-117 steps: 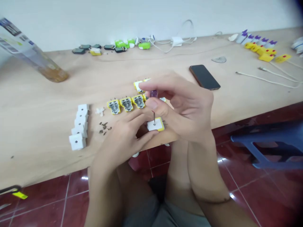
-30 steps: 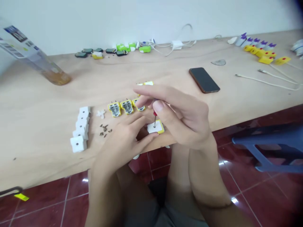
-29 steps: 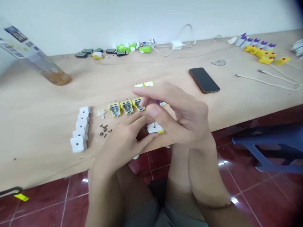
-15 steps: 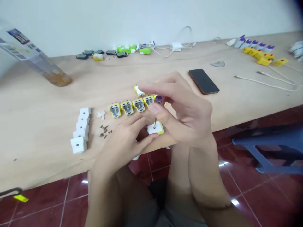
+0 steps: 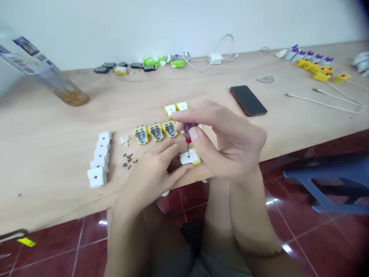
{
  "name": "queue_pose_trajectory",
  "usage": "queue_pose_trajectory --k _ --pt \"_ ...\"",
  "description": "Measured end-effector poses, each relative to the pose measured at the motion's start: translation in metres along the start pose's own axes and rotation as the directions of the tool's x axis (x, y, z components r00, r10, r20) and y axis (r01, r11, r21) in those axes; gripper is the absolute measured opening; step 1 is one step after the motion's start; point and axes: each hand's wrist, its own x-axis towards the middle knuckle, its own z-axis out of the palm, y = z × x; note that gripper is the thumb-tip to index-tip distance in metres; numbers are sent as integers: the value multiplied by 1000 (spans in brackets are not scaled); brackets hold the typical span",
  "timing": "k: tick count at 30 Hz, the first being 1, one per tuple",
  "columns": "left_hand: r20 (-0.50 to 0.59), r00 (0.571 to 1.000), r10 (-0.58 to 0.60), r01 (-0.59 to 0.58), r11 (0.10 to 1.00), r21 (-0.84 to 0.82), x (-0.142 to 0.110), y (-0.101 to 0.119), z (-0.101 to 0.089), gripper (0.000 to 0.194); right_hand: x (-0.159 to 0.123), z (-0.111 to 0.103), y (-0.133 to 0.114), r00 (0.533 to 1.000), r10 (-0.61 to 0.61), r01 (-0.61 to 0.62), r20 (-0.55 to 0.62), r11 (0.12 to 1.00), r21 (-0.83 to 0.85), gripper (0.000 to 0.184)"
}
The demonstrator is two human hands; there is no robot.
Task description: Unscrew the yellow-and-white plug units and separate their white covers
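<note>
1. right hand (image 5: 235, 144): raised above the table edge, wrist toward the lower right, palm turned inward. thumb and first fingers (image 5: 196, 133) are closed around the handle of a precision screwdriver (image 5: 188, 132); the other fingers curl loosely beyond it.
2. screwdriver: near vertical, purple handle with a red collar. its thin shaft comes down to the centre hole of a white-faced, yellow-edged plug housing (image 5: 189, 157).
3. left hand (image 5: 150, 173): low and flat across the near side of the housing, fingers spread slightly and bent. fingertips (image 5: 184, 168) rest against the housing's near edge and appear to steady it; the exact grip is partly hidden.
4. housing: lies flat on a pale wooden table (image 5: 52, 161), close to the table's front edge, between both hands.
5. surroundings: three yellow plug bases (image 5: 156, 132) with exposed metal parts sit in a row just left of the hands. loose small screws (image 5: 128, 160) lie below that row. a column of white plug covers (image 5: 98, 157) stands further left. a black smartphone (image 5: 248, 100) lies well to the right.
</note>
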Motion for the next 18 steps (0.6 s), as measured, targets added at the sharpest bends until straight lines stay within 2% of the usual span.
queue_pose_trajectory --k 5,9,11,15,16,18 --pt "-9 1000 8 -8 1000 22 0 0 0 23 2 3 -4 997 24 -24 -79 1000 4 47" --pt "-1 1000 11 -11 1000 19 1 0 0 28 5 6 -6 996 55 -53 -66 998 38 39" --pt "-4 1000 12 -12 1000 17 1 0 1 27 4 7 -5 993 79 -78 -85 997 18 45" --pt "-5 1000 9 -9 1000 19 1 -1 0 27 2 7 -1 996 76 -78 -49 996 -41 81" --pt "-4 1000 10 -10 1000 24 0 -1 0 26 2 6 0 997 68 -70 -34 996 -46 81" --pt "-12 1000 20 -19 999 33 0 -1 0 24 3 3 -1 996 69 -71 -48 997 -35 64"
